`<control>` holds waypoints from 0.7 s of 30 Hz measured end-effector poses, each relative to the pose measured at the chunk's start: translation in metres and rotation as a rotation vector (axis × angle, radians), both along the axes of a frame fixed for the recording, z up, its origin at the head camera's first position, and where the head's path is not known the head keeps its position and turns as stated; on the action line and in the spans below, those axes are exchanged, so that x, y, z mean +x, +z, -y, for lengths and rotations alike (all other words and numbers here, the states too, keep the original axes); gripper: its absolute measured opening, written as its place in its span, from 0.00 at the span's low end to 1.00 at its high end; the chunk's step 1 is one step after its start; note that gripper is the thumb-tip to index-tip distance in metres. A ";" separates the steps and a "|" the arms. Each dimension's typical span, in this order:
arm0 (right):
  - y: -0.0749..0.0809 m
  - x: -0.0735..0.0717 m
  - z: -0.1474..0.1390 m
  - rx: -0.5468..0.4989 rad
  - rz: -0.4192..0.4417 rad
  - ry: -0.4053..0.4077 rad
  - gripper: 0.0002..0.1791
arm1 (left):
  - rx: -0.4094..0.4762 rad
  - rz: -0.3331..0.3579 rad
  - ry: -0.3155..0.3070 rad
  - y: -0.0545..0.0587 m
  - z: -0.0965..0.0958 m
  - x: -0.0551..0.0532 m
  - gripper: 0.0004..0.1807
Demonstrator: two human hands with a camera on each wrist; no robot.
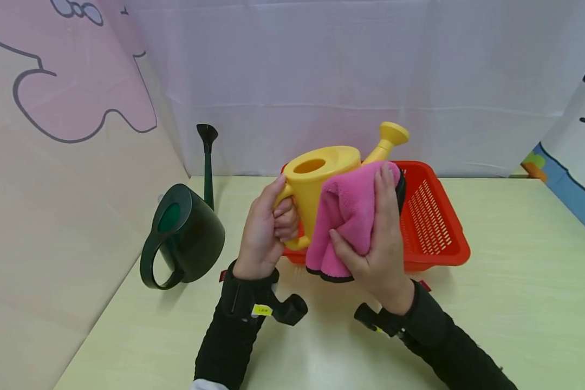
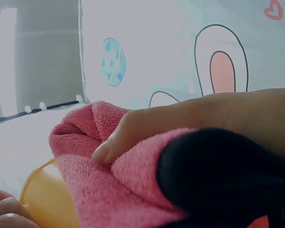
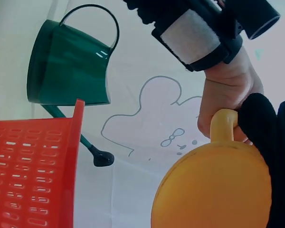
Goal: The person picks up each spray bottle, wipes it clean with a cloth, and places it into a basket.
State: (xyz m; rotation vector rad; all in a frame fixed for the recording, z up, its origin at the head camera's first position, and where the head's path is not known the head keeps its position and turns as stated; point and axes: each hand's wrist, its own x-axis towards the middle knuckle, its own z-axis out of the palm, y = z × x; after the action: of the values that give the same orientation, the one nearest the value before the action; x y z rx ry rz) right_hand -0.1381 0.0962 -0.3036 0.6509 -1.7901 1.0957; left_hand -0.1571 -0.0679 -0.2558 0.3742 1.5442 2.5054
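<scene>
"Two hands, and both are busy?"

"Both. The left hand [image 1: 268, 233] has its fingers curled round the loop handle [image 1: 285, 194] of the yellow watering can [image 1: 306, 197]. The right hand [image 1: 382, 252] grips the folded pink plush cloth [image 1: 348, 192], thumb on the near folds and longer fingers laid up its right side."

"Where is the can from each grip?"

"Its body lies just right of the left hand. From the right hand it is to the left and beyond, with the cloth in between."

"Which way does it run?"

"Its long axis goes from the handle, lower left, to the spout's flared rose [image 1: 394, 133], upper right. So the left hand has the handle end, and the right hand is nearer the spout. I judge that to be the relation that counts: cloth on the spout side, handle opposite."

"Is the can resting on anything?"

"It looks held up, overlapping the red slotted basket [image 1: 460, 250] in the head view. I can't tell whether they touch."

"Farther out?"

"A dark green watering can [image 1: 202, 244] on the pale tabletop [image 1: 526, 260], left of the basket and apart from it, spout toward the white backdrop [image 1: 297, 70]."
</scene>
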 end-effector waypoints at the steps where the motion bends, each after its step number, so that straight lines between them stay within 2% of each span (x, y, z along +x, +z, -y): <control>1: -0.001 0.000 0.001 0.011 -0.022 -0.016 0.45 | 0.001 -0.002 0.000 0.000 0.000 0.000 0.24; 8: -0.007 0.001 0.008 0.104 -0.123 -0.159 0.41 | 0.010 -0.002 -0.013 0.000 0.000 -0.001 0.23; 11: -0.012 0.002 0.013 0.164 -0.159 -0.246 0.40 | 0.030 0.014 -0.011 0.000 0.000 -0.002 0.21; 16: -0.021 0.009 0.025 0.326 -0.190 -0.415 0.39 | 0.070 0.063 0.028 0.000 -0.002 -0.002 0.12; 19: -0.024 0.012 0.030 0.380 -0.211 -0.469 0.38 | 0.073 0.084 0.058 -0.001 -0.003 -0.003 0.10; 21: -0.024 0.012 0.031 0.379 -0.228 -0.473 0.39 | 0.077 0.089 0.069 -0.001 -0.003 -0.003 0.10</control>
State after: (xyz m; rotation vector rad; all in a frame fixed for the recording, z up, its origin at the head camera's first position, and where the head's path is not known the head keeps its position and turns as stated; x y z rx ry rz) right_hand -0.1259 0.0655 -0.3278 0.5071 -1.8356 0.3547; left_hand -0.1596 -0.0644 -0.2566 0.2203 1.4550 2.6016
